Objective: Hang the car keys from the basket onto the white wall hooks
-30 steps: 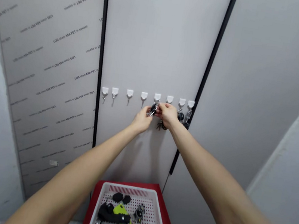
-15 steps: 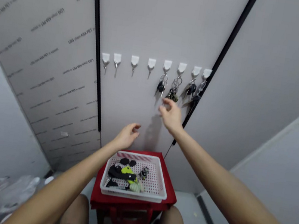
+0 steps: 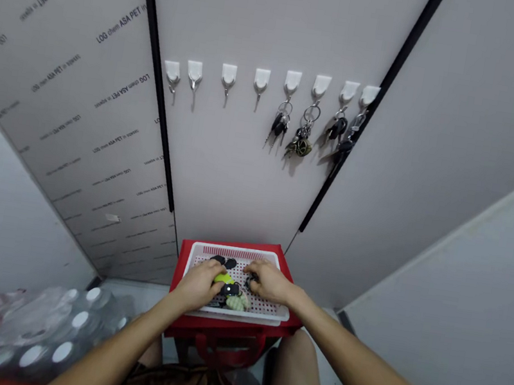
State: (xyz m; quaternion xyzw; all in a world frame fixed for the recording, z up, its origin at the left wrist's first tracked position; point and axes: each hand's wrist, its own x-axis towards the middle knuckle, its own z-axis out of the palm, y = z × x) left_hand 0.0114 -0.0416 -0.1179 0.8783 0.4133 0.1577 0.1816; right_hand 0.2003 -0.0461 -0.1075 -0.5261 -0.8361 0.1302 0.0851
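Note:
Both my hands are down in a white perforated basket (image 3: 280,314) that stands on a red box (image 3: 177,326). My left hand (image 3: 196,284) lies curled over a black key bunch with a yellow-green fob (image 3: 224,277); its fingertips are hidden among the keys. My right hand (image 3: 268,281) has its fingers bent down and closed on a small dark key ring (image 3: 250,278). More black fobs (image 3: 223,261) and a pale green fob (image 3: 235,303) lie in the basket. Up on the wall is a row of white hooks (image 3: 229,73).
The right-hand hooks carry key bunches (image 3: 299,145); the left-hand ones (image 3: 195,71) are bare. A black strip (image 3: 160,125) and another (image 3: 339,166) run down the wall panels. Wrapped bottles (image 3: 44,334) lie at the lower left. My knees flank the red box.
My hands left the key ring hanging on its hook and dropped from the wall into the basket. The view tilted down.

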